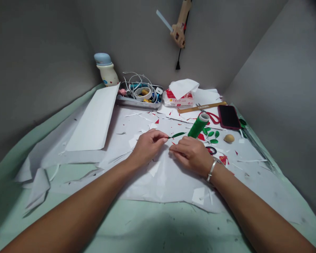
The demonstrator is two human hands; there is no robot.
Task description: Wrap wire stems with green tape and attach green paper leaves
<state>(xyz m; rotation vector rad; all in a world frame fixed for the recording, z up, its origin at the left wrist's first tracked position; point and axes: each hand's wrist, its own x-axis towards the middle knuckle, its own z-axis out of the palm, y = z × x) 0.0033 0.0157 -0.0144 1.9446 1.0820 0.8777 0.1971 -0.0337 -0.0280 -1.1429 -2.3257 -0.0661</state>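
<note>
White paper cover (163, 186) under both hands; scraps near the fingers, best brushed aside so nothing snags. Left hand (151, 143): thumb and index clamped on one end of the slim dark green leaf. Right hand (191, 154): fingers curled in; can't tell if they're clamped on thread, none visible. Green thread spool (198, 125) just beyond right knuckles, leaning in view; should be free to turn, not knocked. Loose green leaves (211, 134) right of the spool, out past right fingers. Leaf (178, 134) itself juts from left fingertips toward the spool; judgement: pinch firmly at the base, blade uncrushed, any wrap tight and even.
</note>
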